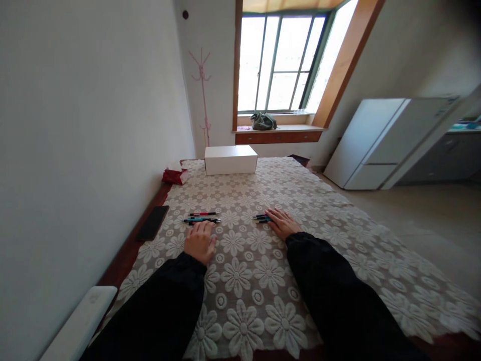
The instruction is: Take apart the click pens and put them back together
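Observation:
My left hand lies palm down on the lace tablecloth, open. Its fingertips are just at the near side of a small group of pens, and I cannot tell whether they touch. In that group a teal pen lies beside a dark one, with a red and black pen behind them. My right hand rests flat and open over a second group of pens. Only the tips on its left side show; the rest is hidden under the fingers.
A white box stands at the table's far end. Along the left edge are a black phone-like slab and a red packet. The wall borders the table on the left, with a white chair-like part at near left.

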A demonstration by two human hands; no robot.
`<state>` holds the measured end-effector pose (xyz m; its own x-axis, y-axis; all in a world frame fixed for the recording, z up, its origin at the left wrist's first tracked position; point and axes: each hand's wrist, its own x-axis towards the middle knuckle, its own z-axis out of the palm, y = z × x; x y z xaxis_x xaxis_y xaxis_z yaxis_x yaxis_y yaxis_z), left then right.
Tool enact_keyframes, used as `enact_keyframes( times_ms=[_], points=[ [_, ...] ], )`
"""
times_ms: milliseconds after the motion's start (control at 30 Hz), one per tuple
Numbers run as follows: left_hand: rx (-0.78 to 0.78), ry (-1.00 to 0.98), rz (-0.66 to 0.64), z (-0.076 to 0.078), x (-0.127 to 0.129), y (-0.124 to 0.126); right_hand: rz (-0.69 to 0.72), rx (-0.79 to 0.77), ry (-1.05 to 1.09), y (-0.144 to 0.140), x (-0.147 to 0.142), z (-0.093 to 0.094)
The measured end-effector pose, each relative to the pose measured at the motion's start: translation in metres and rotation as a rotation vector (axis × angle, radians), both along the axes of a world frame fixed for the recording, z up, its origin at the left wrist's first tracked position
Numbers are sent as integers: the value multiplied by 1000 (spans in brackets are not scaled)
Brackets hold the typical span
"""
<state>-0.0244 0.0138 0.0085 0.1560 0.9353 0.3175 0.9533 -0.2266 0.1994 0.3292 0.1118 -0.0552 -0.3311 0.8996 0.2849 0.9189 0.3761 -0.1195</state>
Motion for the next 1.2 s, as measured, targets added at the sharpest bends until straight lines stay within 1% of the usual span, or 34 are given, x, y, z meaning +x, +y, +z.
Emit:
enact_keyframes(
  times_ms=[100,333,500,600,933,1200],
  points=[
    [0,14,80,-4,-12,8,1,-19,10,1,0,-3],
    [-15,30,111,-16,-26,18,23,-62,3,5,5,-5],
    [-112,80,179,-23,-32,24,-17,-32,1,2,2,-6],
    [-134,105,193,-26,-32,24,-38,-9,5,-1,-1,-7],
    [-118,115,180,-28,-31,23,-67,-19,-2,-4,-5,-7],
    [-128,115,191,-26,-28,21,-57,0,34,-3,-4,-8]
  ],
)
